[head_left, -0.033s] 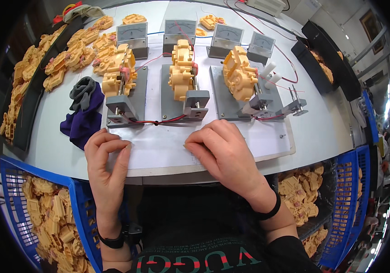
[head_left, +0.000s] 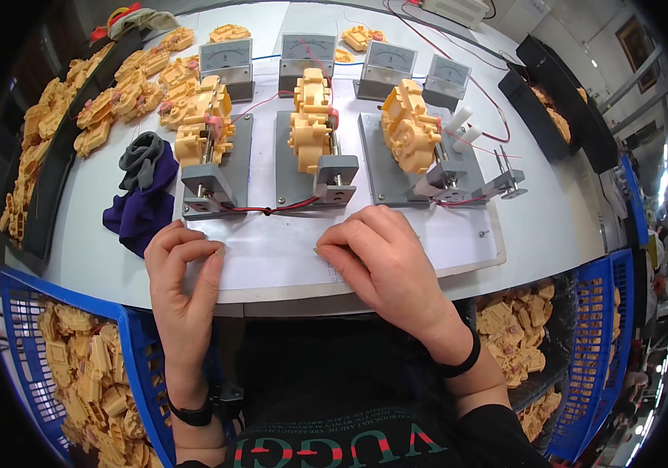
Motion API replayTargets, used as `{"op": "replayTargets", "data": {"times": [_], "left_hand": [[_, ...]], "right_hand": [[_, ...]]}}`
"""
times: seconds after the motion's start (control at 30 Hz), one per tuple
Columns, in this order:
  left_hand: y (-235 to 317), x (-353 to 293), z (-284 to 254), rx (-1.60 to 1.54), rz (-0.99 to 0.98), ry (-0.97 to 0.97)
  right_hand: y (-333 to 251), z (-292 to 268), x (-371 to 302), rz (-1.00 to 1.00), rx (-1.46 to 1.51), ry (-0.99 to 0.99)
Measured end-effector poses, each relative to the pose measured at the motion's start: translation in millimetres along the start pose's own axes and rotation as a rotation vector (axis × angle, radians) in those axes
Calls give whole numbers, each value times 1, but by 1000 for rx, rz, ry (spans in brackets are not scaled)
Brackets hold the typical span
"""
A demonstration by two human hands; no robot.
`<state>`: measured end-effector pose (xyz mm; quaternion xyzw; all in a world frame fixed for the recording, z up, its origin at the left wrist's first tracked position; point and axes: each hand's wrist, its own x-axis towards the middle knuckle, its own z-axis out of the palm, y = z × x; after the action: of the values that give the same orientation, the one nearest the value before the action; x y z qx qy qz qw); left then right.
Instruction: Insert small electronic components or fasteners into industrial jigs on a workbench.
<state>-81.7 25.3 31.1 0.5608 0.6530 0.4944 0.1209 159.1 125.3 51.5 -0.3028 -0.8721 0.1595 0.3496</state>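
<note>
Left housing (head_left: 196, 146), middle housing (head_left: 311, 129) and right housing (head_left: 410, 129), all yellow plastic, each sit on a grey fixture in the middle of the bench (head_left: 521, 226). Metal pins meet the left and middle ones at the side.

Left hand (head_left: 180, 273) is just in front of the left fixture (head_left: 242, 156): fingers curled, thumb tip close to the index tip. Right hand (head_left: 388, 261) is in front of the gap between middle fixture (head_left: 291, 183) and right fixture (head_left: 374, 160): thumb and index drawn together in a pinch. Can't tell for either hand whether something thin is between the fingers. Both hands are apart from the housings.

Red-black wire pair (head_left: 268, 210) runs low between left and middle fixtures. White sheet (head_left: 264, 265) under the fixtures, small screw (head_left: 484, 233) at its right. Four analog meters (head_left: 308, 53) in a row behind. Purple cloth (head_left: 147, 203) left of the left fixture.

Farther out: black tray (head_left: 52, 187) of yellow parts at left, blue crates (head_left: 137, 366) of same below the bench, both sides.
</note>
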Motion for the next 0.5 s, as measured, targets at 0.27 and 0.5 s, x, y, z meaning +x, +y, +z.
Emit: {"op": "replayTargets", "data": {"times": [0.27, 0.5], "left_hand": [[-2, -1, -1, -7, 5, -11], [-3, 0, -2, -9, -2, -7]], "right_hand": [[-2, 0, -2, 19, 29, 7], [-2, 1, 0, 8, 27, 22]]}}
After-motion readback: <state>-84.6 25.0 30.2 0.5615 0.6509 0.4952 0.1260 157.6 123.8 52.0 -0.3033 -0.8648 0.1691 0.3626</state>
